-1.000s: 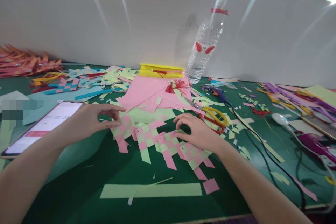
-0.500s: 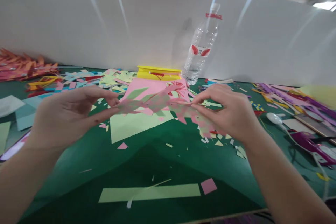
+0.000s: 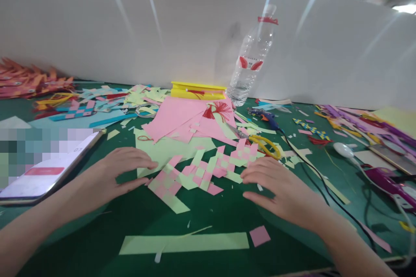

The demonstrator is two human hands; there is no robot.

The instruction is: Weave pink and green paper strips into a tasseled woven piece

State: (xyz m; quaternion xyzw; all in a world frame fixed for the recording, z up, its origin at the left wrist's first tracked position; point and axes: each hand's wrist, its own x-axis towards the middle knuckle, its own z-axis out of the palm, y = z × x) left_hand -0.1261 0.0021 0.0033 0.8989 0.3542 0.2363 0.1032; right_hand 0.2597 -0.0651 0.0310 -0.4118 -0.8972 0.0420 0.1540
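Observation:
A woven paper strip in pink and pale green lies zigzag on the green table between my hands. At its left end is my left hand, thumb and fingers apart, the thumb tip close to the weave; I cannot tell if they touch. Beside the right end, my right hand has its fingers spread from the thumb and holds nothing. Behind the weave lie pale green paper and pink sheets with a red tassel. Yellow-handled scissors rest just beyond my right hand.
A phone lies at the left. A clear bottle stands at the back by the white panel. A purple glue gun and a dark cable are on the right. A pale green strip and pink square lie in front.
The woven strip, held up between both hands half a second ago, now lies on the table. Both hands have lowered and let go, their fingers parted.

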